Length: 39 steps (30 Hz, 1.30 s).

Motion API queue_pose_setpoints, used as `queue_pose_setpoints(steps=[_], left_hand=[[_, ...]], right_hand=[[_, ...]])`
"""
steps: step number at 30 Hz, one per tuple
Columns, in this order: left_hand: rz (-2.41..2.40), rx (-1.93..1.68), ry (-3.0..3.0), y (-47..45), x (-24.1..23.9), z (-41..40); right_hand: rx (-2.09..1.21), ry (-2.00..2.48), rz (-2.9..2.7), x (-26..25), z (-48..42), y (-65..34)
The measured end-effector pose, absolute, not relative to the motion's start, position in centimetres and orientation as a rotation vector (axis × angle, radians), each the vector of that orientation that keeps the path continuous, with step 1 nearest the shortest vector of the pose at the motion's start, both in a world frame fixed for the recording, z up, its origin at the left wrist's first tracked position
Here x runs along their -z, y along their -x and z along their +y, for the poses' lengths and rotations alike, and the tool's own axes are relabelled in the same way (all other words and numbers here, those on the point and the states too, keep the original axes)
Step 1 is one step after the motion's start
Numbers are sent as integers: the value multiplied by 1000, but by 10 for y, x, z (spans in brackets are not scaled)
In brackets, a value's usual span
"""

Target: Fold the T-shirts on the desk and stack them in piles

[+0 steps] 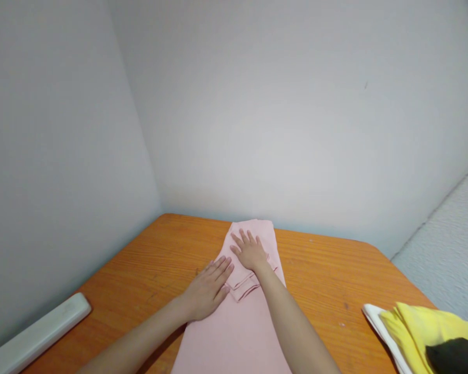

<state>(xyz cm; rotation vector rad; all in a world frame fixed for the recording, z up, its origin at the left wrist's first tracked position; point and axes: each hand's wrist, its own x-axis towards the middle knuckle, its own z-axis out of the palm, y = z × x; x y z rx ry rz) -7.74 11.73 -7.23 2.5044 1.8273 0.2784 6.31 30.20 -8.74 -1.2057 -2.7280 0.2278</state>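
Note:
A pink garment (234,337) lies lengthwise on the wooden table, folded into a long strip that narrows toward the wall. Near its far end, sleeve-like layers are folded over on top, their hems showing between my hands. My left hand (208,288) rests flat on the garment's left edge, fingers stretched out. Farther away, my right hand (249,252) presses flat on the folded layers with its fingers spread. Neither hand grips the cloth. The garment's near end runs out of the bottom of the view.
The wooden table (320,280) meets a pale wall (257,130) at the back. On the left lies a long white bar-shaped object (42,332), partly cut off. At the lower right sit folded cloths, yellow (425,327), white (378,322) and black (456,356).

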Motion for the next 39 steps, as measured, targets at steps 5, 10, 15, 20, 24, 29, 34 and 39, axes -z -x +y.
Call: queue_pose_setpoints(steps=[5,10,15,20,24,29,34,39], left_hand=[[1909,-303,-2516,75,80,130],[2019,-271,-2635,72,78,133],[1991,-370,-2707,55,56,119],[1801,-517,-2846,24,30,57],[1730,-491,-2722,17,31,-35],[1727,-415,-2654,30,57,-141],[1793,-292,-2752,45,77,-162],[1810,-259,-2854,53,87,-143]], right_hand=[[-71,1070,-2683,73,306,-63],[22,989,-2596,51,269,-79],[71,855,-2648,54,186,-144],[-93,800,-2898,60,94,-233],[-171,777,-2946,54,29,-292],[-47,696,-2961,55,-18,-336],[292,723,-2836,79,-22,-336],[502,748,-2700,94,-26,-316]])
